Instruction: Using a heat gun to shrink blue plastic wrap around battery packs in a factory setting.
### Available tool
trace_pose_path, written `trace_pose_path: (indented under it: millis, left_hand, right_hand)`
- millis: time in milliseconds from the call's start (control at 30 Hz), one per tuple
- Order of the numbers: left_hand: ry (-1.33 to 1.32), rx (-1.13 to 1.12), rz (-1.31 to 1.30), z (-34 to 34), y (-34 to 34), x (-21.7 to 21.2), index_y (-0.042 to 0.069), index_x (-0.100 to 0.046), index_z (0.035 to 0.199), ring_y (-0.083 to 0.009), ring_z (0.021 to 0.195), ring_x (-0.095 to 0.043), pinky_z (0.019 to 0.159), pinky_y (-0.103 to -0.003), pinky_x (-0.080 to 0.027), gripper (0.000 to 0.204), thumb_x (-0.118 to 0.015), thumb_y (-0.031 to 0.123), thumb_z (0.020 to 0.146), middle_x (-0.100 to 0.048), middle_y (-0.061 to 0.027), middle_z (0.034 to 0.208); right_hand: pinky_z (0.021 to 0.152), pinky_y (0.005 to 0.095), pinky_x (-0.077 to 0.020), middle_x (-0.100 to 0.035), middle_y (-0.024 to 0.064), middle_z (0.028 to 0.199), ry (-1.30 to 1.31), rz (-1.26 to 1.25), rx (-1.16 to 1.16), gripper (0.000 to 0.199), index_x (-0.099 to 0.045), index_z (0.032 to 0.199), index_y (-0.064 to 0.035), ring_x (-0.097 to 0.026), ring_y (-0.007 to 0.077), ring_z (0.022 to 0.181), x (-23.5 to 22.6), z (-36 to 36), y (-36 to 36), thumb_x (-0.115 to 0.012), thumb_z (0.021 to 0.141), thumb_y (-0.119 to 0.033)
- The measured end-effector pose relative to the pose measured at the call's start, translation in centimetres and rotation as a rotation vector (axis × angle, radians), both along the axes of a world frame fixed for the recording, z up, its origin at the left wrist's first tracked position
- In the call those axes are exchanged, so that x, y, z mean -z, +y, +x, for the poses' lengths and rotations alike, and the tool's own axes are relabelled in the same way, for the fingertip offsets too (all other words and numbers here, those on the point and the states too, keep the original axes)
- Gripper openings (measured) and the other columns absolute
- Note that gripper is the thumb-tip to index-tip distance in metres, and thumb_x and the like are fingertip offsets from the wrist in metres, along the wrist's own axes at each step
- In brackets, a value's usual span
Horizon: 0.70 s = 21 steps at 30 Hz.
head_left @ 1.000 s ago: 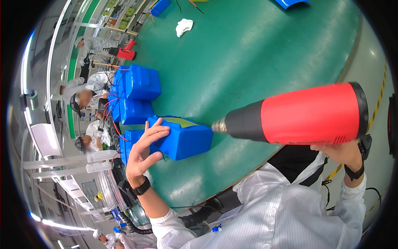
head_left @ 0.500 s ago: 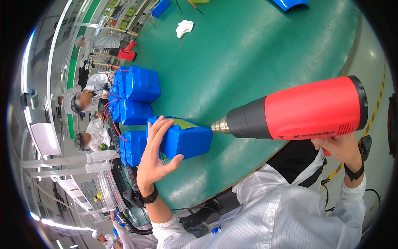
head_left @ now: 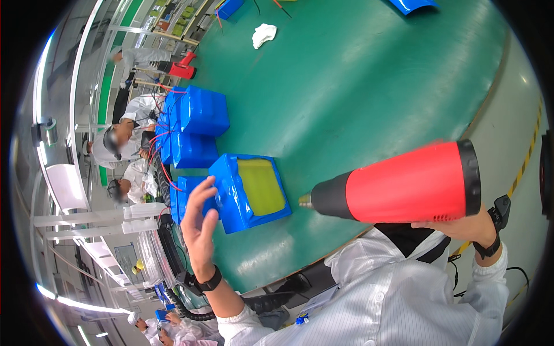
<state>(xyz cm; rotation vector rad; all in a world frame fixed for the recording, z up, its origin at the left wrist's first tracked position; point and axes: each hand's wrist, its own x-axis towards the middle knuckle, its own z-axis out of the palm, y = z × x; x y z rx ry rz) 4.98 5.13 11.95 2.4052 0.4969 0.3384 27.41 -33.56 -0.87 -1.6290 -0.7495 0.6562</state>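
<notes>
A battery pack point(head_left: 231, 199) in glossy blue shrink wrap stands on the green table, its uncovered yellow-green end turned toward the right. Just left of it is my left hand point(head_left: 199, 225), fingers apart and holding nothing; whether the fingertips touch the wrap I cannot tell. My right hand point(head_left: 464, 225) grips a red and black heat gun point(head_left: 407, 184) from below, its handle mostly hidden. The gun's metal nozzle points left at the pack's yellow-green end, a short gap away.
Several blue-wrapped packs point(head_left: 202, 112) with red and black wires crowd the left edge of the green table point(head_left: 369, 86). A crumpled white cloth point(head_left: 264, 36) and a blue sheet point(head_left: 411, 4) lie farther off. Another red heat gun point(head_left: 183, 69) and co-workers in white are beyond the left side.
The pack has turned, so its yellow-green end now faces the heat gun. My left hand has come off its top to the left. The heat gun has shifted lower and left.
</notes>
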Motion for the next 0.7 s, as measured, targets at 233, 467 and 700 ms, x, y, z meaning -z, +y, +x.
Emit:
trace_pose_path:
  millis: [233, 467, 700]
  left_hand:
    - [-0.062, -0.172, 0.004, 0.3, -0.1, 1.2, 0.007, -0.056, 0.138, -0.0248, 0.135, -0.046, 0.114, -0.046, -0.034, 0.046, -0.066, 0.016, 0.094, -0.047, -0.0096, 0.145]
    - [-0.069, -0.155, 0.069, 2.0, -0.7, 1.9, 0.008, -0.053, 0.14, -0.0253, 0.141, -0.039, 0.118, -0.047, -0.027, 0.048, -0.065, 0.016, 0.095, -0.044, -0.0109, 0.148]
    - [-0.106, -0.144, 0.025, 1.8, -0.5, 2.2, 0.006, -0.053, 0.14, -0.0249, 0.141, -0.039, 0.119, -0.045, -0.025, 0.046, -0.062, 0.013, 0.095, -0.045, -0.0119, 0.148]
  right_hand:
    - [0.075, 0.0311, -0.0549, -0.074, 0.0033, 0.091, 0.14, -0.078, -0.022, 0.034, -0.073, 0.1, -0.0058, -0.07, 0.0176, 0.079, -0.4, 0.0, 0.3, -0.089, 0.077, -0.025]
    - [0.075, 0.0313, -0.0561, -0.076, 0.0044, 0.095, 0.021, 0.017, -0.124, 0.033, -0.075, 0.101, -0.0041, -0.072, 0.0182, 0.084, 0.0, -0.2, -0.1, -0.089, 0.077, -0.02]
    - [0.058, 0.0283, -0.0522, -0.072, 0.0025, 0.08, -0.046, 0.286, -0.035, 0.026, -0.074, 0.098, -0.0031, -0.066, 0.0116, 0.066, 0.3, -0.8, 0.5, -0.087, 0.076, -0.007]
